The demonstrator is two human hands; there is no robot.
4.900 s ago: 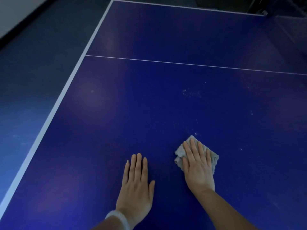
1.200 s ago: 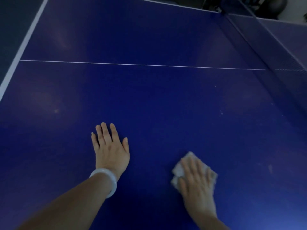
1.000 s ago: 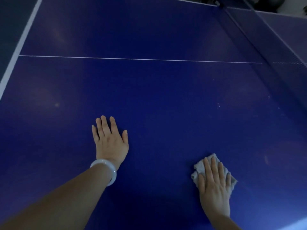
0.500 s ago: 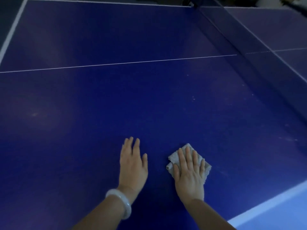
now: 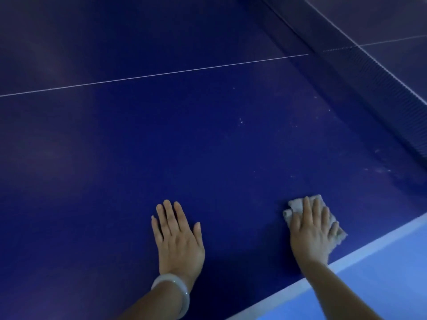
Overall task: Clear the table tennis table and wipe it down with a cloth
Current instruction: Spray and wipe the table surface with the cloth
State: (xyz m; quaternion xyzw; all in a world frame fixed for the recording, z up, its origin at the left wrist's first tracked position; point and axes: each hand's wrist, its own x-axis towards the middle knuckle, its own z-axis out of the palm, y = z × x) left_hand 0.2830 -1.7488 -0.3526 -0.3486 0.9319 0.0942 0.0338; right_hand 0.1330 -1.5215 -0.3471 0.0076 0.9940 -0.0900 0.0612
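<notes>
Head view: right hand [image 5: 310,229] is pressing the cloth [image 5: 298,205] flat, fingers straight, close to the table [image 5: 208,146] near edge. Dust specks [image 5: 241,120] are lying ahead toward the net [image 5: 379,93] (left hand [image 5: 179,239] is resting flat, farther away).

The left hand [image 5: 179,239] lies flat on the table [image 5: 208,146], the cloth [image 5: 298,205] under the right hand [image 5: 310,229].
</notes>
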